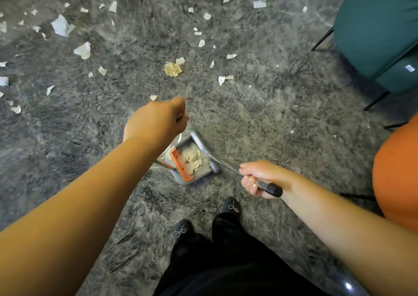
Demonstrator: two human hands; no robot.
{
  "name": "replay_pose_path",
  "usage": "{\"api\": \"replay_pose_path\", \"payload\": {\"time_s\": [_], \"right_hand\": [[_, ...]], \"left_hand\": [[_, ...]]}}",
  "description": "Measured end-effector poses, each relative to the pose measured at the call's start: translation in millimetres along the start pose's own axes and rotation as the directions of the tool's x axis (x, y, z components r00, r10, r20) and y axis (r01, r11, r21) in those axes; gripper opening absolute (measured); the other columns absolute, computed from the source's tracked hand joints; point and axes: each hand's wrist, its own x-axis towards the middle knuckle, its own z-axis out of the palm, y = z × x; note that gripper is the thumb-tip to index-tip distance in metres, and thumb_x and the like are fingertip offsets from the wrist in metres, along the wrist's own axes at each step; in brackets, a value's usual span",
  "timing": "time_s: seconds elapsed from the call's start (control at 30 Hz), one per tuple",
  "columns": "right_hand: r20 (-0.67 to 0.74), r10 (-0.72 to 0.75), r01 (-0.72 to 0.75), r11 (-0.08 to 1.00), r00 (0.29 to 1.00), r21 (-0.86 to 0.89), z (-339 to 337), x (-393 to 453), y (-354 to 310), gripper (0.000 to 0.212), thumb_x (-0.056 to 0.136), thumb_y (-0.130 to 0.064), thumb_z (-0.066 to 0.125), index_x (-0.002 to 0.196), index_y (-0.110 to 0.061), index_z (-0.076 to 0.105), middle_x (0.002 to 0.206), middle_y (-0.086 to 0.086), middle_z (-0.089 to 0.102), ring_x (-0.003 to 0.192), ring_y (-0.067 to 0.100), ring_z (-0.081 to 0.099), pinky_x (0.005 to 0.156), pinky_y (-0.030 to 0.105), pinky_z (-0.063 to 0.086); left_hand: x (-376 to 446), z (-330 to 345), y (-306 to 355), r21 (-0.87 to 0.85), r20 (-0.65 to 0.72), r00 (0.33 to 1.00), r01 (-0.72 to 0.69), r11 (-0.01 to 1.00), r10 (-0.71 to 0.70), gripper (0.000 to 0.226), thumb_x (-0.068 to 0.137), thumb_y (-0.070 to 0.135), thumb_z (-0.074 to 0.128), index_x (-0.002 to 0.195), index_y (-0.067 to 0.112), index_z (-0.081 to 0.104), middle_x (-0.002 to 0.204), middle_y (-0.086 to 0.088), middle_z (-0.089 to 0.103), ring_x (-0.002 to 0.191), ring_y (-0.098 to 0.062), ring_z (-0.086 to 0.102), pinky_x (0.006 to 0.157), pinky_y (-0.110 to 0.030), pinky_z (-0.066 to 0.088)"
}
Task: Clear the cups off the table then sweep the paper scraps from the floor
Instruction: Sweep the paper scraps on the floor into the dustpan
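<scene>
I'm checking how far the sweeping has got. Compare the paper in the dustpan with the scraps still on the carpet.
The paper in the dustpan lies heaped in one small pile beside the orange comb; the scraps on the carpet lie scattered widely and apart, mostly farther from the person. The dustpan pile looks beige; most carpet scraps look white, though a beige crumpled ball lies among them. Both are torn, irregular pieces.

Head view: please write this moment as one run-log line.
phase: sweeping | right hand: grips grey metal dustpan handle | left hand: grips broom handle | white paper scraps: many on grey carpet
</scene>
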Motion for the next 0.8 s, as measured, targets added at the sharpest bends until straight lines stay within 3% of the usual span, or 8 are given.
{"api": "replay_pose_path", "payload": {"time_s": [0.13,0.37,0.57,0.7,0.8], "right_hand": [[-0.011,-0.046,0.046,0.999,0.999,-0.027,-1,-18,8,0.048,0.101,-0.009,0.039,0.145,-0.025,0.027,0.053,0.000,0.036,0.034,0.004,0.035,0.030,0.014,0.028],[-0.067,-0.162,0.145,0.967,0.985,-0.209,11,-42,39,0.072,0.093,0.003,0.047,0.153,-0.022,0.014,0.052,0.002,0.045,0.037,0.007,0.039,0.036,0.018,0.034],[-0.187,-0.239,0.224,0.970,0.953,-0.096,35,-44,74,0.072,0.090,0.002,0.043,0.152,-0.023,0.016,0.050,0.004,0.048,0.036,0.010,0.040,0.037,0.017,0.035],[-0.273,-0.274,0.274,0.961,0.922,-0.039,54,-48,107,0.071,0.089,0.002,0.045,0.152,-0.022,0.021,0.057,0.008,0.047,0.039,0.011,0.039,0.038,0.019,0.033],[-0.361,-0.292,0.304,0.952,0.885,-0.025,68,-55,131,0.071,0.088,0.006,0.045,0.150,-0.022,0.027,0.055,0.007,0.049,0.037,0.011,0.039,0.037,0.019,0.032]], "left_hand": [[-9,0,-7,0.005,-0.011,1.000,0.002,1.000,-0.002,0.019,0.094,0.039,0.058,0.094,0.020,0.054,0.066,-0.001,0.054,0.059,-0.029,0.052,0.045,-0.025,0.030],[-25,-2,-13,-0.028,-0.018,1.000,-0.026,0.999,0.025,0.018,0.094,0.036,0.058,0.092,0.019,0.054,0.069,-0.006,0.059,0.060,-0.030,0.053,0.046,-0.025,0.035],[-49,-12,-33,-0.122,-0.007,0.999,-0.044,0.992,0.044,0.019,0.094,0.039,0.059,0.090,0.021,0.053,0.067,-0.003,0.061,0.058,-0.026,0.055,0.048,-0.031,0.042],[-66,-26,-38,-0.133,0.014,0.993,-0.116,0.984,0.119,0.019,0.093,0.042,0.058,0.093,0.023,0.055,0.070,-0.001,0.063,0.063,-0.028,0.057,0.052,-0.035,0.049],[-76,-35,-34,-0.139,0.015,0.977,-0.207,0.968,0.211,0.018,0.093,0.040,0.060,0.093,0.023,0.055,0.069,0.004,0.059,0.066,-0.027,0.058,0.053,-0.032,0.046]]}}
